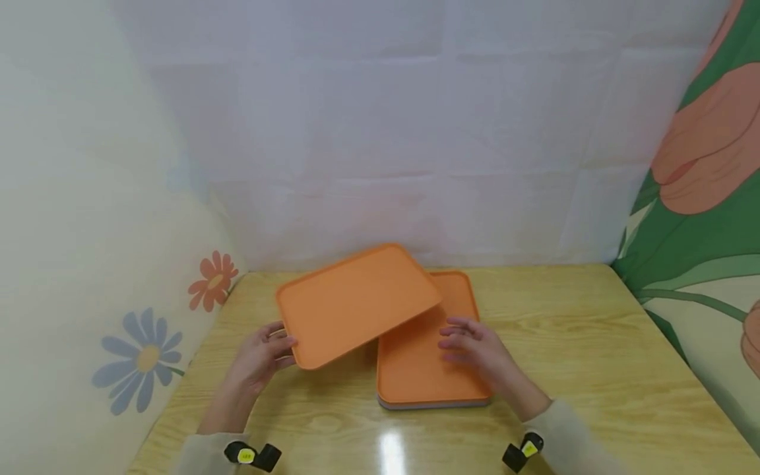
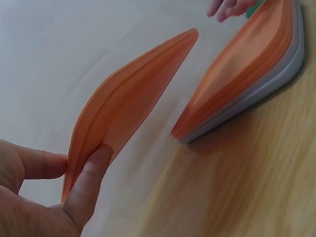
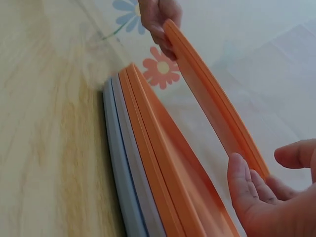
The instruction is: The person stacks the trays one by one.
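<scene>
My left hand (image 1: 264, 359) pinches the left end of an orange tray (image 1: 359, 303), thumb on one face and fingers on the other. That tray is held tilted above the table, its right end over a stack of trays. The stack's top tray (image 1: 421, 369) is orange too; in the right wrist view another orange rim (image 3: 143, 148) lies under it, then greyish trays (image 3: 121, 148) at the bottom. My right hand (image 1: 477, 349) hovers over the stack with its fingers spread and loosely bent. In the right wrist view its fingertips (image 3: 237, 165) overlap the lifted tray's near end.
The stack stands on a wood-grain table (image 1: 564, 343). A white cloth (image 1: 380, 132) hangs behind the table. Flower-printed cloths border it on the left (image 1: 142, 359) and right (image 1: 700, 251). Each wrist wears a black strap with a small device (image 1: 270, 457).
</scene>
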### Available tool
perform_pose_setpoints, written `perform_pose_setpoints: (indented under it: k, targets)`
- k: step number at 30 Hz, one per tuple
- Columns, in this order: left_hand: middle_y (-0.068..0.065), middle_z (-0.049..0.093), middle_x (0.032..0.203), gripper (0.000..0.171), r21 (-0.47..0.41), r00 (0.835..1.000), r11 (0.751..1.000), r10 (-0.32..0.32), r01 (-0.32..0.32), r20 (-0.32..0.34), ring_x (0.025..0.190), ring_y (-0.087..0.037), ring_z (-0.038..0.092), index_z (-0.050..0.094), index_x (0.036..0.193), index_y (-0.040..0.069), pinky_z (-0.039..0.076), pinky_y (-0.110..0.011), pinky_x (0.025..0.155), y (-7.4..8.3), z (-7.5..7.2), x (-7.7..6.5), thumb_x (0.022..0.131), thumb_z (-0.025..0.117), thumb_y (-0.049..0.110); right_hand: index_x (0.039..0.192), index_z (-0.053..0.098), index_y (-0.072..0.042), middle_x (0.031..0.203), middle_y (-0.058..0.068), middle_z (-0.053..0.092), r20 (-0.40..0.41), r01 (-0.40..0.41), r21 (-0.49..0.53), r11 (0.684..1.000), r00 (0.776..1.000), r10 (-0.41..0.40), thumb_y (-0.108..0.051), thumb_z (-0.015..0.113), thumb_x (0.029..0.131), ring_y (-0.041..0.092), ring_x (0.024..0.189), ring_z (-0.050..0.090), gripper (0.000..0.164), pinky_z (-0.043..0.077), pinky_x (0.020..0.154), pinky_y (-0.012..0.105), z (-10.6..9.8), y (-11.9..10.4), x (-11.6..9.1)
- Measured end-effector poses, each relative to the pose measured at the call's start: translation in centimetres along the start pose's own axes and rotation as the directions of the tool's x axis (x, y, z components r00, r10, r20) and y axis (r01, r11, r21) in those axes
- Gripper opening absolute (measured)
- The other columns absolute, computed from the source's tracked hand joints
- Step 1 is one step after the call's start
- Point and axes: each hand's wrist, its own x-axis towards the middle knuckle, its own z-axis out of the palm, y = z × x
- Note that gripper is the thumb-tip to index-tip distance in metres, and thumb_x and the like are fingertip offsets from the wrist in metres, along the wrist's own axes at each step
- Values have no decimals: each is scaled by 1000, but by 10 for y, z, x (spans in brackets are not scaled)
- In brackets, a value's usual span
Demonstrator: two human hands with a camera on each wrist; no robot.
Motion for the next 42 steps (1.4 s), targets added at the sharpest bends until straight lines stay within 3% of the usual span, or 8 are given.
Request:
perform_pose_setpoints:
  k: [12, 18, 25, 32, 38, 42]
  targets:
    - [4, 64, 101, 56, -90, 998, 996, -16, 10, -57, 83, -11, 67, 24, 147, -9, 60, -27, 72, -9, 54, -5, 98, 52, -6, 147, 30, 9, 123, 15, 56, -141, 24, 227, 974, 990, 9, 0, 54, 98, 22, 99, 69, 55, 58, 92, 43, 46, 4, -3]
    - [1, 61, 109, 53, -139, 997, 990, 1, -12, -78, 82, -10, 64, 27, 142, -4, 58, -23, 67, -15, 80, -7, 96, 54, -7, 142, 33, 6, 103, 4, 59, -220, 93, 282, 955, 975, -30, 1, 54, 99, 18, 92, 69, 48, 60, 88, 39, 56, 4, -3]
    - [-7, 53, 118, 55, -163, 998, 986, 36, -45, -60, 86, -14, 63, 29, 141, -4, 59, -26, 68, -28, 107, -9, 94, 56, -8, 142, 36, -1, 102, 3, 56, -361, 123, 320, 939, 932, 1, 1, 58, 99, 13, 91, 64, 48, 60, 85, 35, 55, 2, 0]
    - [-6, 48, 117, 54, -189, 998, 981, 47, -53, -37, 87, -14, 63, 29, 138, 0, 60, -29, 70, -38, 126, -16, 93, 58, -8, 149, 31, 1, 107, 2, 51, -408, 88, 284, 955, 912, 37, -1, 59, 98, 11, 90, 61, 58, 59, 77, 31, 47, 2, 3]
    - [-10, 48, 125, 63, -166, 999, 986, 27, -22, 29, 99, -20, 64, 26, 140, 2, 62, -38, 79, -43, 130, -21, 92, 66, -2, 145, 37, 1, 93, -4, 51, -426, 72, 284, 956, 903, 59, 2, 57, 93, 9, 77, 59, 55, 57, 66, 28, 37, -2, 7]
    - [-14, 49, 128, 57, -127, 996, 992, -11, 22, 89, 106, -24, 60, 33, 138, 2, 60, -44, 86, -42, 126, -20, 95, 68, 13, 145, 38, 1, 90, -6, 56, -418, 55, 278, 959, 906, 69, 1, 56, 93, 9, 76, 61, 56, 57, 65, 27, 24, -8, 5]
